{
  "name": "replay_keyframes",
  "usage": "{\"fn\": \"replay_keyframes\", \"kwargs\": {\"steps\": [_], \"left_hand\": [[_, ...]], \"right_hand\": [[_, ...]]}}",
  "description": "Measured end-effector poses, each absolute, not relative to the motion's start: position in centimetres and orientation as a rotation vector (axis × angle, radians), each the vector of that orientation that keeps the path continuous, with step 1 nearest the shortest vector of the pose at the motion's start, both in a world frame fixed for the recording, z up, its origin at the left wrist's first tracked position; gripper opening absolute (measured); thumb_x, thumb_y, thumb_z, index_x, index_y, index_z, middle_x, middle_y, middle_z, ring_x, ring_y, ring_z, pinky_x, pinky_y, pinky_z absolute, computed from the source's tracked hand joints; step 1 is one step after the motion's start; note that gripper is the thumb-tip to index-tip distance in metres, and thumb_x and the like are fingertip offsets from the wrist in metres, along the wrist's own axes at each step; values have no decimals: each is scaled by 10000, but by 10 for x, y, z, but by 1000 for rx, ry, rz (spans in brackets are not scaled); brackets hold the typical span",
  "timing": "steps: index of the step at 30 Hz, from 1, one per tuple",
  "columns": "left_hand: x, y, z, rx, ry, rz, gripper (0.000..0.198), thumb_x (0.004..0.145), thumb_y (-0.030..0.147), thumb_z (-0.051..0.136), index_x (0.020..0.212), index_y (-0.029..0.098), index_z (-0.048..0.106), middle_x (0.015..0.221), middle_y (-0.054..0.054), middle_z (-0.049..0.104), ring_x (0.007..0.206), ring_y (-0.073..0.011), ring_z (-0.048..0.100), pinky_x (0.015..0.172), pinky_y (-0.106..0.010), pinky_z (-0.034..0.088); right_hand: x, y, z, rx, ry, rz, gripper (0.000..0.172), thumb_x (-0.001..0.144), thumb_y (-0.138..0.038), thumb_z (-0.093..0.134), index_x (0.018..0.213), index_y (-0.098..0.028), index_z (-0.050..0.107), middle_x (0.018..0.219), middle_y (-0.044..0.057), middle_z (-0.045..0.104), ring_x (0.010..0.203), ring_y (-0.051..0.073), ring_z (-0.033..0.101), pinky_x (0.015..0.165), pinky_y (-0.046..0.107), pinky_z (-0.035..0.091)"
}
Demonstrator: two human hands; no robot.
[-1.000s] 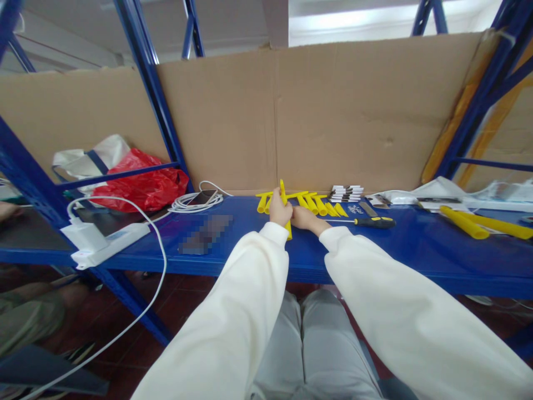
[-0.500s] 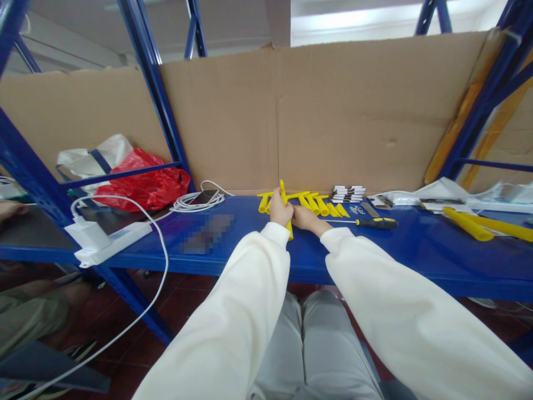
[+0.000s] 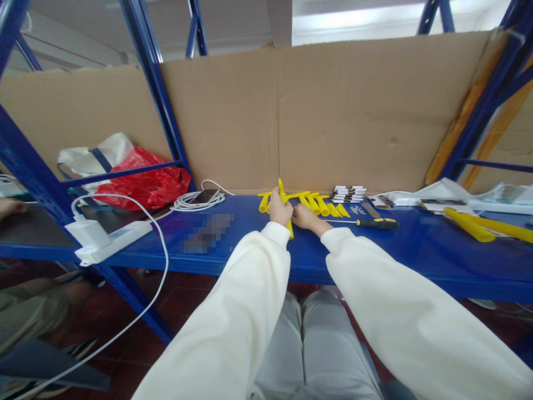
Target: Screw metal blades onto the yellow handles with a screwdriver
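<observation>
My left hand is wrapped round a yellow T-shaped plastic handle; it points away from me, and its lower end shows beneath my fist. Close on the right, my right hand has its fingers curled against the side of that handle. What those fingers pinch, if anything, is hidden. Behind both hands, more yellow T-shaped handles lie in a row, with small yellow wedge-shaped pieces at the row's right end. A yellow-and-black screwdriver lies to the right, its shaft pointing at my right hand.
Beyond the screwdriver are small screws, a grey metal strip and stacked black-and-white packs. Yellow tubes lie far right. At left are a phone, white cable, a power strip and a red bag. Cardboard stands behind.
Hardly anything differs. Both hands stay at the same yellow handle, and the whole view has shifted very slightly.
</observation>
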State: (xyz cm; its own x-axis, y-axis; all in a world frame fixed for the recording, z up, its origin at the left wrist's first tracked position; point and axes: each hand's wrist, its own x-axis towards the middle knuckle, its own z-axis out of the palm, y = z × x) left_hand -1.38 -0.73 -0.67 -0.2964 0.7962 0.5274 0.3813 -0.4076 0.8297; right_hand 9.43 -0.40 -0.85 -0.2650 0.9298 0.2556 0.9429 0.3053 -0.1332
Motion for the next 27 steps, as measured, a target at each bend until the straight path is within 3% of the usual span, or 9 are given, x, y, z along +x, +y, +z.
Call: {"fn": "replay_keyframes", "kwargs": {"steps": [6, 15, 20, 27], "left_hand": [[-15, -6, -7, 1625, 1480, 1750, 728, 845, -101, 685, 1464, 277, 617, 1498, -110, 781, 1513, -268, 701, 1290, -422, 545], [-16, -7, -5, 1636, 1461, 1731, 760, 841, -60, 740, 1504, 290, 615, 1510, -102, 785, 1456, -278, 741, 1292, -442, 550], [-16, -8, -4, 1634, 1450, 1734, 802, 843, -40, 753, 1541, 314, 582, 1461, -73, 804, 1454, -270, 737, 1304, -461, 539], [-15, -13, -1, 1631, 1482, 1697, 714, 854, -82, 687, 1467, 280, 625, 1470, -87, 796, 1469, -264, 725, 1311, -413, 520]], "right_hand": [[98, 1, -9, -1666, -2276, -21, 351, 1017, -114, 645, 1295, -101, 858, 1258, 206, 853, 1140, 270, 795, 1005, 304, 579], [116, 3, -1, -1650, -2163, 89, 629, 947, 78, 497, 1452, -105, 824, 1430, 187, 831, 1337, 227, 769, 1160, 288, 531], [118, -3, 2, -1662, -2281, -1, 546, 999, 15, 534, 1365, -198, 879, 1438, 176, 828, 1377, 265, 751, 1201, 372, 527], [115, -7, 5, -1675, -2415, -89, 414, 1031, -31, 559, 1166, -210, 907, 1288, 184, 852, 1295, 308, 756, 1137, 414, 555]]}}
